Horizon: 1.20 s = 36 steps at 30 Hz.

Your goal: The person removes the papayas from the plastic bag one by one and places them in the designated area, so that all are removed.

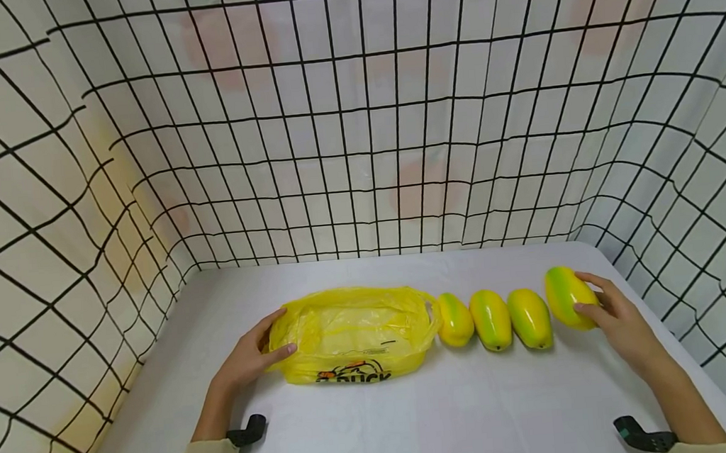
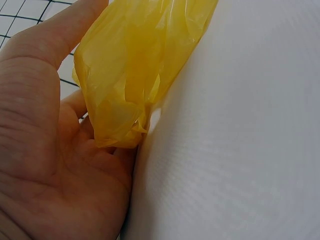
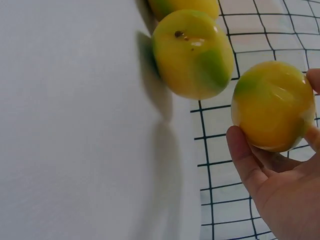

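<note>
A yellow plastic bag [image 1: 352,334] with dark printing lies on the table, its mouth spread. My left hand [image 1: 248,356] holds the bag's left end, thumb on the near side and fingers at the far side. In the left wrist view, the crumpled bag end [image 2: 122,100] sits between thumb and fingers. On the right, my right hand [image 1: 616,317] grips a glossy yellow-green mango [image 1: 563,298] between thumb and fingers. In the right wrist view, this mango [image 3: 272,107] is raised off the table. Part of the right hand lies outside that view.
Three similar mangoes stand in a row right of the bag: one [image 1: 455,320] touches or nearly touches it, then a middle one [image 1: 490,319] and a right one [image 1: 530,318]. Black-gridded white walls [image 1: 369,148] enclose the white table [image 1: 448,419] at the back and sides.
</note>
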Motion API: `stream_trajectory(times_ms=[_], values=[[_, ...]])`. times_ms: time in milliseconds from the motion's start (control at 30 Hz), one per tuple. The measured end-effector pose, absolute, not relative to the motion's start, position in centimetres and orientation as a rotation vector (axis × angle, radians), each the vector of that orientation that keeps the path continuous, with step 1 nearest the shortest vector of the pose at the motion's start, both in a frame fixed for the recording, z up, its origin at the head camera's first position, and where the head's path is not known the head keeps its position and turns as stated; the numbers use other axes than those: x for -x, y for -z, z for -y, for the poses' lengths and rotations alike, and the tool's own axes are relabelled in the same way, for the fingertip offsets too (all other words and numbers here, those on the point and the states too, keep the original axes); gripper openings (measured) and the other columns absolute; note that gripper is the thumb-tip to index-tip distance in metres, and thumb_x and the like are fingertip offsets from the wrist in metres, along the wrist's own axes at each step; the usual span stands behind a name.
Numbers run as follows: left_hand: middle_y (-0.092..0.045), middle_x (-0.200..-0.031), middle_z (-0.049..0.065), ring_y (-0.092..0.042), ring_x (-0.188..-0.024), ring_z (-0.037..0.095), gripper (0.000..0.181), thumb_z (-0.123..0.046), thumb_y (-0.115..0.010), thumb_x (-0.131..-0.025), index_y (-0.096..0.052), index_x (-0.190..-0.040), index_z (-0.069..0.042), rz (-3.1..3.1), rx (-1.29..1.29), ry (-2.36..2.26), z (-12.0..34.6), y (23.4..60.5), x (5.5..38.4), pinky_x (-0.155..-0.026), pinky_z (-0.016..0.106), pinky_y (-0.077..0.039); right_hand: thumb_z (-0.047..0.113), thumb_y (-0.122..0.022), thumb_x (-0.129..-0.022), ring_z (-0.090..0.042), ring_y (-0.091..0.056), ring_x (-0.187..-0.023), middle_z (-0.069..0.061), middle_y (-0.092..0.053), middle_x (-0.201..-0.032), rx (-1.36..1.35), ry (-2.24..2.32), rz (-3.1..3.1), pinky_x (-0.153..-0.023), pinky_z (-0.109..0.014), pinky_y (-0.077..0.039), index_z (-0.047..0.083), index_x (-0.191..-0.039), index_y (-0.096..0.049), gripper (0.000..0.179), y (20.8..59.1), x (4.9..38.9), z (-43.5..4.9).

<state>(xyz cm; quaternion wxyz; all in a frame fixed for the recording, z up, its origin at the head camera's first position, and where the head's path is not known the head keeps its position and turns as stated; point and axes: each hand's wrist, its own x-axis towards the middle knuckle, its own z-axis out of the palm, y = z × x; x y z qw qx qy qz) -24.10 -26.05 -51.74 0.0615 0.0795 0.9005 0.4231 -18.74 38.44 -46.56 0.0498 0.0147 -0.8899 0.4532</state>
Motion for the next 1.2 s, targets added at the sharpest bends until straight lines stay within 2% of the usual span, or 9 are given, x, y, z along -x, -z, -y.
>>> stream_trajectory(times_ms=[367, 433, 500, 567, 633, 700, 767, 867, 1200], values=[[-0.031, -0.169, 0.012, -0.035, -0.153, 0.038, 0.091, -0.052, -0.077, -0.087, -0.032, -0.162, -0.025, -2.729, -0.247, -1.274, 26.2, 51.9, 24.1, -0.123, 0.057, -0.032, 0.041, -0.048, -0.109, 0.013, -0.046, -0.102, -0.033, -0.042, -0.151, 0.002, -1.389, 2.748, -0.075, -0.008, -0.047, 0.025, -0.165, -0.023, 0.064, 48.1, 19.0, -39.1], [-0.031, -0.169, 0.012, -0.035, -0.153, 0.038, 0.091, -0.053, -0.076, -0.088, -0.032, -0.162, -0.025, -2.732, -0.242, -1.267, 26.2, 51.9, 24.1, -0.123, 0.058, -0.032, 0.042, -0.048, -0.109, 0.003, -0.049, -0.109, -0.034, -0.040, -0.152, 0.023, -1.384, 2.766, -0.074, -0.008, -0.046, 0.025, -0.166, -0.021, 0.065, 48.3, 19.1, -39.2], [-0.031, -0.169, 0.012, -0.034, -0.153, 0.038, 0.091, -0.054, -0.076, -0.088, -0.032, -0.162, -0.026, -2.734, -0.240, -1.259, 26.1, 51.9, 24.1, -0.123, 0.058, -0.032, 0.044, -0.048, -0.108, -0.015, -0.052, -0.119, -0.035, -0.037, -0.154, 0.061, -1.379, 2.788, -0.075, -0.009, -0.045, 0.023, -0.166, -0.020, 0.068, 48.5, 19.1, -39.1], [-0.031, -0.169, 0.012, -0.034, -0.153, 0.037, 0.091, -0.054, -0.076, -0.087, -0.032, -0.162, -0.026, -2.730, -0.237, -1.261, 26.1, 51.8, 24.1, -0.123, 0.058, -0.032, 0.046, -0.048, -0.108, -0.035, -0.048, -0.128, -0.037, -0.034, -0.156, 0.095, -1.381, 2.806, -0.082, -0.019, -0.051, 0.021, -0.166, -0.017, 0.070, 48.7, 19.1, -39.0], [-0.031, -0.169, 0.011, -0.035, -0.153, 0.037, 0.092, -0.054, -0.076, -0.087, -0.032, -0.162, -0.026, -2.729, -0.234, -1.261, 26.0, 51.8, 24.2, -0.123, 0.057, -0.032, 0.047, -0.047, -0.108, -0.052, -0.039, -0.135, -0.038, -0.029, -0.158, 0.122, -1.412, 2.815, -0.094, -0.039, -0.056, 0.020, -0.167, -0.014, 0.072, 48.9, 19.1, -39.0], [-0.031, -0.169, 0.011, -0.035, -0.153, 0.037, 0.092, -0.055, -0.076, -0.086, -0.032, -0.162, -0.026, -2.731, -0.227, -1.255, 26.0, 51.8, 24.2, -0.123, 0.057, -0.032, 0.048, -0.047, -0.108, -0.057, -0.034, -0.138, -0.039, -0.025, -0.160, 0.137, -1.440, 2.820, -0.102, -0.063, -0.050, 0.019, -0.167, -0.012, 0.074, 49.1, 19.1, -39.1], [-0.031, -0.169, 0.011, -0.035, -0.153, 0.037, 0.093, -0.056, -0.077, -0.086, -0.032, -0.162, -0.026, -2.733, -0.220, -1.250, 25.9, 51.8, 24.2, -0.123, 0.057, -0.032, 0.048, -0.048, -0.107, -0.060, -0.030, -0.140, -0.040, -0.021, -0.161, 0.142, -1.467, 2.823, -0.105, -0.078, -0.037, 0.018, -0.167, -0.010, 0.076, 49.3, 19.1, -39.2], [-0.031, -0.169, 0.012, -0.035, -0.153, 0.037, 0.093, -0.056, -0.076, -0.086, -0.032, -0.162, -0.026, -2.738, -0.220, -1.241, 25.9, 51.9, 24.2, -0.123, 0.057, -0.033, 0.048, -0.050, -0.107, -0.062, -0.028, -0.141, -0.040, -0.017, -0.162, 0.147, -1.477, 2.839, -0.106, -0.080, -0.033, 0.017, -0.167, -0.008, 0.079, 49.5, 19.1, -39.3], [-0.032, -0.168, 0.012, -0.035, -0.152, 0.037, 0.092, -0.055, -0.076, -0.087, -0.033, -0.162, -0.026, -2.745, -0.238, -1.241, 26.1, 51.8, 24.1, -0.122, 0.057, -0.033, 0.048, -0.052, -0.106, -0.061, -0.027, -0.142, -0.043, -0.017, -0.161, 0.180, -1.485, 2.894, -0.107, -0.081, -0.030, 0.015, -0.166, -0.003, 0.084, 49.7, 19.4, -39.4]])
